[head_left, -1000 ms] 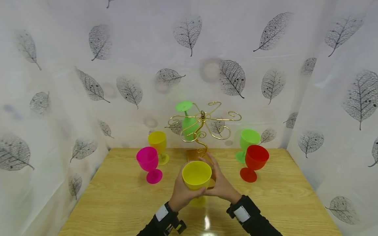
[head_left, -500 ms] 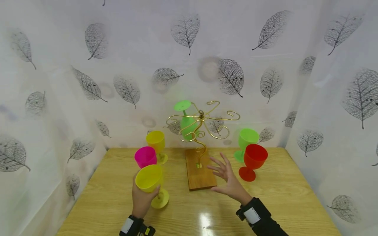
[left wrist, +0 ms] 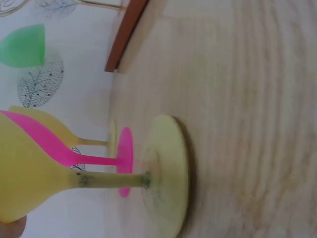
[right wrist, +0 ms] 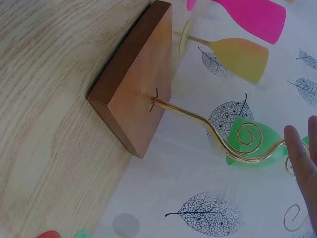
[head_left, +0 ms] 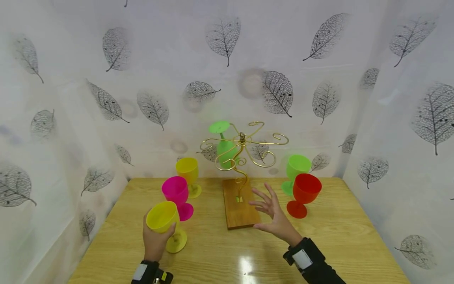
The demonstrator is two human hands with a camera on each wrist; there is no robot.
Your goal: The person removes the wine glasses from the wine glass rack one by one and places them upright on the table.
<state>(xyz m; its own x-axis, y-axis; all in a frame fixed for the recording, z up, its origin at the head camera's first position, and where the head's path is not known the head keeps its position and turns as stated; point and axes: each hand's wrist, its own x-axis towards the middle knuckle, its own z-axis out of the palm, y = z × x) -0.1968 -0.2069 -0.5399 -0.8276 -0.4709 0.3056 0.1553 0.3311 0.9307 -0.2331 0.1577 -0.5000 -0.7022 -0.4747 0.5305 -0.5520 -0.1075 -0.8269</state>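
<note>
My left hand (head_left: 153,243) curls round the bowl of a yellow goblet (head_left: 164,217) at the front left. In the left wrist view that goblet's round foot (left wrist: 168,178) is at the tabletop, stem upright. Just behind it stands a pink goblet (head_left: 176,191), and farther back another yellow goblet (head_left: 187,169). My right hand (head_left: 276,219) is spread with nothing in it, to the right of a gold wire goblet rack (head_left: 242,142) on a wooden base (head_left: 241,215). From a left arm of the rack a green goblet (head_left: 225,153) hangs upside down.
On the right a red goblet (head_left: 307,190) stands in front of a green goblet (head_left: 298,167). The wooden table (head_left: 269,262) ends at a leaf-printed white curtain (head_left: 234,90) behind and at both sides. The rack's curled arms reach outward at several angles.
Both hands were at the yellow goblet in the middle; my right hand let go. My left hand carried the goblet left, in front of the pink one. The right hand has lately stayed still.
</note>
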